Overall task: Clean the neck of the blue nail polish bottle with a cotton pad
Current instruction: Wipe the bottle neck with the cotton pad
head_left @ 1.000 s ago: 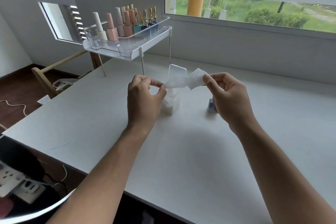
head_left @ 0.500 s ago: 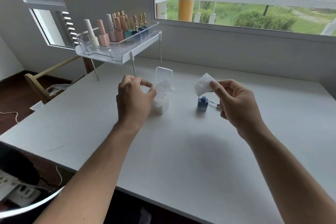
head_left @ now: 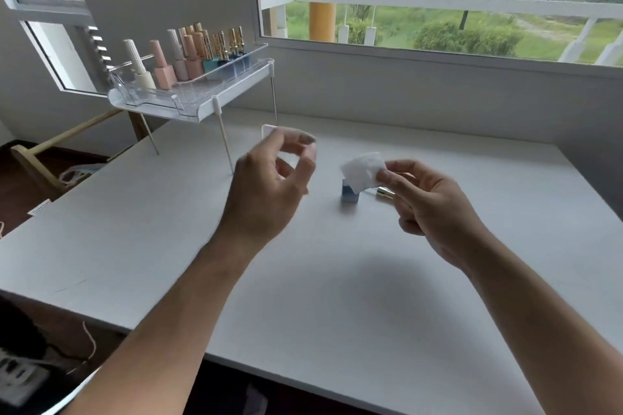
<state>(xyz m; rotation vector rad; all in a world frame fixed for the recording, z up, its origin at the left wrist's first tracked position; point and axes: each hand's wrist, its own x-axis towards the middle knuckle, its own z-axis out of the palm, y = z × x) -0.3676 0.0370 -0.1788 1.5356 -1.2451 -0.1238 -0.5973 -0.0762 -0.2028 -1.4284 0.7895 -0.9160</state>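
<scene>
A small blue nail polish bottle (head_left: pixel 349 194) stands uncapped on the white table (head_left: pixel 337 296), its neck hidden behind a white cotton pad (head_left: pixel 363 168). My right hand (head_left: pixel 428 209) pinches the pad between thumb and forefinger just above the bottle. The bottle's gold cap (head_left: pixel 385 192) lies on the table behind it, partly hidden by my right hand. My left hand (head_left: pixel 269 192) hovers to the left of the bottle with its fingers curled apart and nothing in them. It hides most of the clear cotton pad box (head_left: pixel 268 130).
A clear raised shelf (head_left: pixel 192 104) at the back left holds several nail polish bottles (head_left: pixel 188 57). A window sill and wall run along the table's far side. A wooden chair (head_left: pixel 40 148) and cables are on the floor to the left.
My right hand brought the cotton pad down and left to just above the bottle. My left hand let go of the box area, lifted and opened its fingers.
</scene>
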